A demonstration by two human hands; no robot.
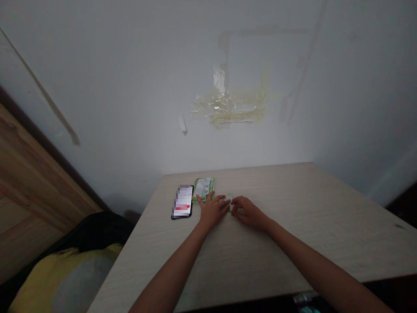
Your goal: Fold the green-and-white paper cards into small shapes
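My left hand (pixel 213 211) lies on the table with its fingers spread. Its thumb side reaches the near edge of a green and white printed packet (pixel 204 188), and its other fingertips rest by a small white and green piece (pixel 230 201). On the opposite side of that piece, my right hand (pixel 250 213) has its fingers curled, with thumb and fingertips pinched at the piece's edge. Fingers cover much of the piece, so its kind is unclear. A phone (pixel 183 202) with a lit screen lies left of the packet.
The pale wooden table (pixel 293 195) meets a white wall (pixel 137 87) with tape remnants (pixel 228 106) on it. At the lower left are a yellow and grey cushion-like thing (pixel 71 278), dark cloth (pixel 100 230) and a wooden panel (pixel 29 182).
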